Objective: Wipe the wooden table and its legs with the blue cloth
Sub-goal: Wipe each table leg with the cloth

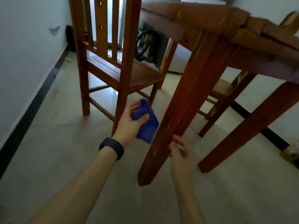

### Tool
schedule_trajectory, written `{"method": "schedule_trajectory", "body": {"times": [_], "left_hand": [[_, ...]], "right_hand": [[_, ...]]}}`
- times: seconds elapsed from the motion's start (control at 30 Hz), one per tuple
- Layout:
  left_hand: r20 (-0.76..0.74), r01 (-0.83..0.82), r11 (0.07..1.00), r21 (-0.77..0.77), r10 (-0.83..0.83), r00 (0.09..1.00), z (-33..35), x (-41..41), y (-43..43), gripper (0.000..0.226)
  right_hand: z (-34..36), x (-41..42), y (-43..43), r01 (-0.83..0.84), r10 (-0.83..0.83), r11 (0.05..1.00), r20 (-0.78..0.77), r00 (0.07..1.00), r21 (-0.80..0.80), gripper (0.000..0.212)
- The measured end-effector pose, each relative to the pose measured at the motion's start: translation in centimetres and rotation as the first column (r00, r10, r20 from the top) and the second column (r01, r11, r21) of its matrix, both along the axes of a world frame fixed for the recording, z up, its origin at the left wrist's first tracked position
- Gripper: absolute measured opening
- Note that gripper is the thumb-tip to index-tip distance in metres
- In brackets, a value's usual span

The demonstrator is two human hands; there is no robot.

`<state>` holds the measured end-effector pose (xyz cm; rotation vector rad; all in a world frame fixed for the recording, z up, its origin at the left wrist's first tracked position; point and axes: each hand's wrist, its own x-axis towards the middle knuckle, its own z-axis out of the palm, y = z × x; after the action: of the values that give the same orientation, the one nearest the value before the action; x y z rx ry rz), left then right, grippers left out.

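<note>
Deep-blue cloth (146,126), crumpled, hanging just left of the near leg (186,97) of the wooden table (210,18). The left grip (129,123), arm outstretched, curls thumb and fingers round the cloth; the right grip (181,156), fingers loosely curled and empty, lies beside the leg's right face. Whether cloth or right fingers touch the leg is unclear; the blurred table top is cut off.

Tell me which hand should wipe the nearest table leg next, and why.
Left. The left hand grips the blue cloth right beside the nearest table leg; the right hand holds no cloth and sits at the leg's other side.
</note>
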<state>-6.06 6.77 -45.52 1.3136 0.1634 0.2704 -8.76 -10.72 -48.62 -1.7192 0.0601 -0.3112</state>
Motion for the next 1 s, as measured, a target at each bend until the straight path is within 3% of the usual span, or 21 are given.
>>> {"method": "schedule_trajectory", "body": {"times": [0.1,0.2,0.33,0.43,0.53,0.63,0.7,0.8,0.87,0.93,1.0], "left_hand": [[0.363,-0.116,0.993,0.028,0.098,0.927,5.4,0.4,-1.1,0.056],[0.505,-0.158,0.968,0.195,0.039,0.862,6.7,1.1,-4.2,0.063],[0.408,-0.307,0.854,0.42,0.125,0.904,-1.5,1.1,-7.9,0.06],[0.186,-0.126,0.821,0.556,0.025,0.982,-8.6,1.1,-6.7,0.064],[-0.025,0.027,0.84,0.541,-0.017,1.0,-10.4,1.5,-4.1,0.053],[0.149,-0.17,0.921,0.352,0.124,0.981,-6.2,1.8,-3.7,0.046],[0.3,-0.304,0.92,0.247,0.226,0.927,-2.5,1.6,-5.2,0.043],[0.416,-0.38,0.814,0.44,0.19,0.889,-2.5,0.5,-8.5,0.052],[0.281,-0.279,0.787,0.55,0.14,0.949,-6.8,-0.4,-9.2,0.058],[-0.064,0.026,0.766,0.643,0.019,0.998,-11.2,-1.0,-7.5,0.06],[-0.367,0.324,0.702,0.634,-0.095,0.925,-12.9,-1.2,-5.1,0.054]], "right_hand": [[4.3,1.7,0.1,0.068,-0.039,0.991,0.233,0.972,-0.116,0.045],[6.4,3.6,-0.1,-0.114,0.144,0.986,0.282,0.948,-0.119,0.053],[6.3,4.0,-1.0,-0.241,0.253,0.967,0.201,0.946,-0.081,0.055],[5.5,3.6,-1.4,-0.277,0.29,0.954,0.126,0.949,-0.11,0.061],[4.8,3.1,-2.3,-0.297,0.309,0.942,0.056,0.949,-0.158,0.064],[3.9,2.7,-3.0,-0.314,0.32,0.928,-0.003,0.948,-0.2,0.06],[3.6,2.5,-3.3,-0.347,0.35,0.919,-0.016,0.936,-0.189,0.062],[3.8,2.5,-3.2,-0.369,0.371,0.911,-0.023,0.928,-0.185,0.068],[3.9,2.3,-3.1,-0.368,0.371,0.909,-0.022,0.928,-0.194,0.071],[3.7,2.2,-3.2,-0.354,0.354,0.916,-0.032,0.935,-0.189,0.072],[3.4,2.4,-3.4,-0.348,0.347,0.916,-0.041,0.937,-0.197,0.073]]}}
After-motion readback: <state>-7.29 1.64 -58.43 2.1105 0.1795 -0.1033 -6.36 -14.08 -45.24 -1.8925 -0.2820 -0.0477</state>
